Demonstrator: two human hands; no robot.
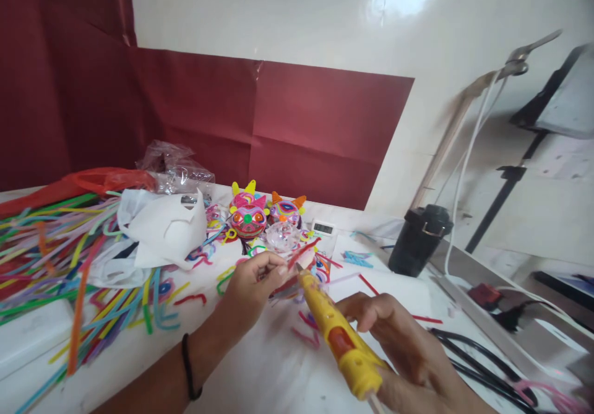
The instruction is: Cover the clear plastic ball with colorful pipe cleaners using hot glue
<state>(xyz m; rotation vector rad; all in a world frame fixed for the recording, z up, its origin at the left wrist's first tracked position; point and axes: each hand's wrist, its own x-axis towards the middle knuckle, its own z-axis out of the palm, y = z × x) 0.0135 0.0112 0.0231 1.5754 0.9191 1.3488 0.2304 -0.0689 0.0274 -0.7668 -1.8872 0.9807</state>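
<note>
My right hand grips a yellow glue gun with an orange trigger, its nozzle pointing up and left. The tip touches a small craft piece with a red straw strip that my left hand pinches between thumb and fingers above the white table. A black band sits on my left wrist. Just behind the held piece stand two colourful toy masks with horns, and a clear plastic dome.
A big heap of coloured straws covers the table's left side, with a white plastic bag on it. A black container stands at the right, next to black cables, a white cord and a metal rail. A small digital display lies behind.
</note>
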